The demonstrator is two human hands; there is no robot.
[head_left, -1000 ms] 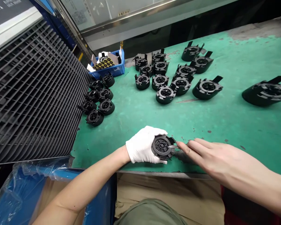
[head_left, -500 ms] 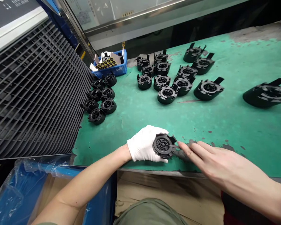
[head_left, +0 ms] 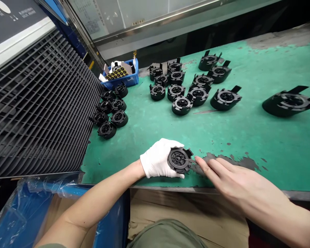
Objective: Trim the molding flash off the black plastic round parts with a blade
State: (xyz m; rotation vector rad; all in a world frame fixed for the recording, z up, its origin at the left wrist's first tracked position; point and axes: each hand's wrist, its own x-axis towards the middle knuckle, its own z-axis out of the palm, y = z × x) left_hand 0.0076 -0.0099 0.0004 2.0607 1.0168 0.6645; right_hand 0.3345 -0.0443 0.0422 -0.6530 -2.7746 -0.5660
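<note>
My left hand [head_left: 158,159], in a white glove, is wrapped round a round black plastic part [head_left: 179,159]. The part's ringed face, with a hub in the middle, is turned up toward me, and a tab juts from its upper right rim. Bare, my right hand [head_left: 228,174] pinches a thin blade-like tool [head_left: 192,161]. Its tip reaches over the right side of the part's face; whether it touches there I cannot tell. Most of the tool's handle is hidden by the fingers.
Several similar black parts [head_left: 182,104] stand on the green worktop [head_left: 150,127], with another group [head_left: 107,128] at left. A blue bin [head_left: 130,81] holds gold-and-black pieces. A stack of black slatted trays [head_left: 41,103] borders the left; a plastic-lined blue crate [head_left: 12,210] sits below.
The view has shifted slightly. Both hands keep their hold, and the part and tool stay nearly in the same place, with the part's face turned a little.
</note>
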